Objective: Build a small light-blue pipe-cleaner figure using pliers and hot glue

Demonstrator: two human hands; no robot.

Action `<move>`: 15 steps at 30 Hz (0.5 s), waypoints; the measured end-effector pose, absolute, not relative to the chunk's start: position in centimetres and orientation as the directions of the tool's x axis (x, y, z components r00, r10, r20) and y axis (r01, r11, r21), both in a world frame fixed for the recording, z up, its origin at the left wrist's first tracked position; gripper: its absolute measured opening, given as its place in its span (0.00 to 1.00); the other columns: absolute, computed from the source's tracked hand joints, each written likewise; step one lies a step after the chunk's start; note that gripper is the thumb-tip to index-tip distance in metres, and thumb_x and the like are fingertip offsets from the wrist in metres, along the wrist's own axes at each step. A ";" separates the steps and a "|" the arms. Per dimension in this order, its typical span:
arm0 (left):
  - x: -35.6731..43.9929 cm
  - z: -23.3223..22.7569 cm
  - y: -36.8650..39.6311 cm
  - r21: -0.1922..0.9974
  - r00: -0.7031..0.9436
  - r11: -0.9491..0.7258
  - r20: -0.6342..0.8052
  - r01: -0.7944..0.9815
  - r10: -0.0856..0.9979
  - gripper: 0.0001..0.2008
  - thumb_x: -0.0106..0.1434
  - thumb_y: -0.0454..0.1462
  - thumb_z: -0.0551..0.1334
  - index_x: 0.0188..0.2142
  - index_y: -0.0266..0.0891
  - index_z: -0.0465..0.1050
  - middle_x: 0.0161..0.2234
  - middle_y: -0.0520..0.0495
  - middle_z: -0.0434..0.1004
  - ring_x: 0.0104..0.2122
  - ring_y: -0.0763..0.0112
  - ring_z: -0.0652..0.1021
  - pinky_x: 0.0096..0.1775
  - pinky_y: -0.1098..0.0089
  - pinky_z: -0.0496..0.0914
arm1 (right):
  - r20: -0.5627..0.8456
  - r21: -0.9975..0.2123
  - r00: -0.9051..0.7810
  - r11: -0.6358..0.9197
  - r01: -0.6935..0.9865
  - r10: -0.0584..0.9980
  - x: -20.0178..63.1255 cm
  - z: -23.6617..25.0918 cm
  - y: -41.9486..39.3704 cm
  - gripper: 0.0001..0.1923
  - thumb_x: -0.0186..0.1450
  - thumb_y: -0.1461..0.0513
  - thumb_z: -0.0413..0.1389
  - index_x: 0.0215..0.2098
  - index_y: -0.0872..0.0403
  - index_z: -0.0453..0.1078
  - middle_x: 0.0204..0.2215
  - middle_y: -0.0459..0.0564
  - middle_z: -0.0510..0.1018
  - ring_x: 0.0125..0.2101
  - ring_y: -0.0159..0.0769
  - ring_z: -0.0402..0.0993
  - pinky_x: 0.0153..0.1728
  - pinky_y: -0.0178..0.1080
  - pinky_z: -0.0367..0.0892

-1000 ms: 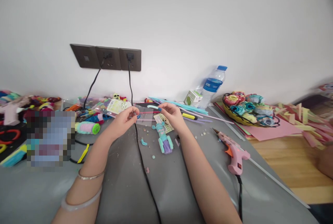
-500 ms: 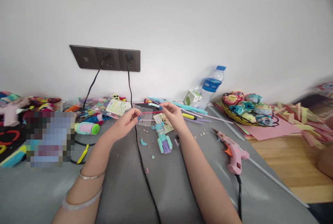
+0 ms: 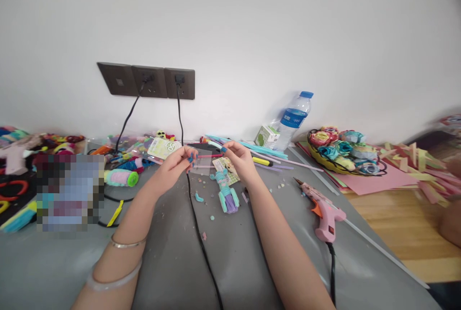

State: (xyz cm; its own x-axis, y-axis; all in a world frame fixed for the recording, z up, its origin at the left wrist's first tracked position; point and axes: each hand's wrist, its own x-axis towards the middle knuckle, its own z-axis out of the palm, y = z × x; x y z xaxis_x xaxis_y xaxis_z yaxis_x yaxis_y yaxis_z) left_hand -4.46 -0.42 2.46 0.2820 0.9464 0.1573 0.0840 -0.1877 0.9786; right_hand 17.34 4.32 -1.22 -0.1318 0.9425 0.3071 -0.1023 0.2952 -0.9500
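Observation:
My right hand pinches a short pale pipe-cleaner piece between thumb and fingers, its free end pointing left. To the left, my left hand is closed in a pinch, and whatever lies between its fingertips is too small to make out. Below and between the hands, a turquoise and purple pipe-cleaner figure lies on the grey table. Beside it are a small blue curved bit and scattered scraps. Behind the figure, a printed card shows partly, covered by my right hand.
A pink glue gun lies at the right with its cord. Pipe cleaners, a small box and a water bottle are near the wall. A flower basket stands farther right. A black cable crosses the table.
The pale pipe-cleaner piece in my right hand has tilted slightly and shows less of its free end. My left fingers have shifted a little; otherwise both hands stay in place.

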 end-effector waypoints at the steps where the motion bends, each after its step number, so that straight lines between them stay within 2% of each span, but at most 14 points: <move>1: -4.1 2.6 -0.5 0.990 0.277 -0.140 0.136 -0.008 0.951 0.04 0.60 0.37 0.59 0.35 0.40 0.66 0.36 0.49 0.66 0.31 0.72 0.65 0.33 0.71 0.63 | 0.313 -0.948 -0.135 0.299 -0.109 0.940 17.2 -1.2 4.3 0.16 0.60 0.49 0.63 0.31 0.51 0.69 0.28 0.45 0.73 0.29 0.34 0.68 0.34 0.38 0.65; 4: -3.2 2.9 -0.8 0.962 0.297 0.022 0.063 -0.272 0.953 0.06 0.53 0.33 0.61 0.31 0.39 0.64 0.34 0.50 0.64 0.28 0.75 0.63 0.31 0.72 0.62 | 0.327 -0.939 -0.154 0.303 -0.160 0.932 16.9 -1.2 4.2 0.17 0.59 0.47 0.63 0.30 0.51 0.68 0.26 0.45 0.73 0.28 0.34 0.68 0.33 0.38 0.66; 7: -2.5 2.8 -0.8 0.901 0.357 0.120 0.040 -0.416 0.933 0.07 0.51 0.33 0.62 0.29 0.39 0.63 0.32 0.50 0.62 0.27 0.75 0.62 0.29 0.71 0.62 | 0.343 -0.926 -0.182 0.299 -0.232 0.922 16.7 -1.1 4.1 0.16 0.59 0.49 0.65 0.35 0.50 0.71 0.28 0.45 0.75 0.30 0.34 0.71 0.35 0.39 0.68; 10: -2.1 2.6 -0.8 0.848 0.378 0.165 0.045 -0.504 0.925 0.07 0.53 0.34 0.62 0.28 0.39 0.63 0.31 0.50 0.59 0.27 0.74 0.62 0.28 0.71 0.62 | 0.346 -0.925 -0.196 0.298 -0.237 0.918 16.7 -1.0 4.0 0.18 0.58 0.49 0.66 0.41 0.50 0.75 0.32 0.47 0.78 0.33 0.37 0.74 0.38 0.41 0.71; 15: -1.8 2.6 -1.0 0.821 0.392 0.204 0.026 -0.534 0.919 0.07 0.54 0.36 0.62 0.28 0.39 0.62 0.31 0.49 0.57 0.27 0.73 0.62 0.28 0.70 0.62 | 0.314 -0.939 -0.199 0.272 -0.210 0.928 16.7 -0.8 3.9 0.17 0.59 0.47 0.64 0.35 0.50 0.75 0.31 0.48 0.79 0.33 0.39 0.75 0.39 0.43 0.72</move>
